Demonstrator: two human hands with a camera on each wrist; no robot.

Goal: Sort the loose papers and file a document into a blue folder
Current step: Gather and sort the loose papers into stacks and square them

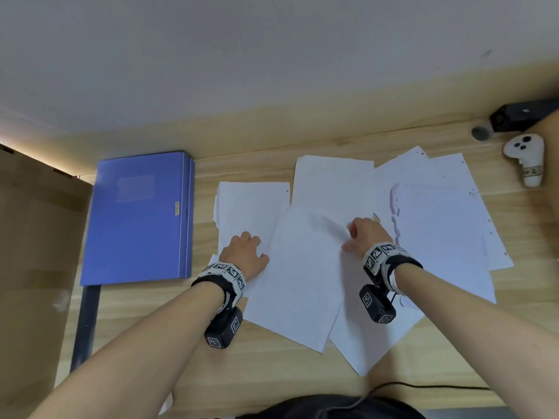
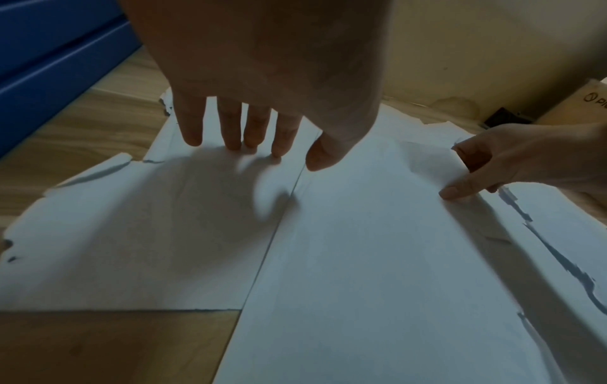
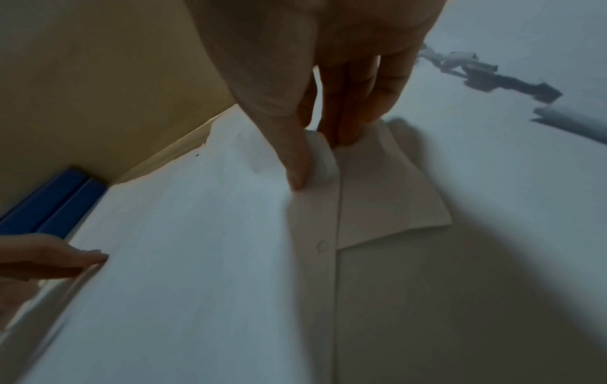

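Wooden desk (image 1: 272, 373) under everything, wall close behind. Blue folder (image 1: 136, 219) flat and closed at far left, well apart from both hands, just left of the paper spread. Loose white sheets (image 1: 438, 225) fanned and overlapping across the middle and right, some with ragged torn edges. Topmost middle sheet (image 1: 296, 282) tilted, lying between the two hands. Left sheet (image 1: 251, 207) partly under it, nearest the folder. Left hand (image 1: 243, 255) resting on that left sheet, fingers (image 2: 230, 130) straight and spread, tips down on the paper, thumb at the middle sheet's edge, gripping nothing. Right hand (image 1: 366, 234) at the middle sheet's right edge, thumb (image 3: 295, 161) and fingers pinched on a lifted, curled bit of that edge. White controller (image 1: 526, 158) at far right, clear of the papers, with a black block (image 1: 520, 116) behind it. Dark cable (image 1: 423, 387) along the near edge.
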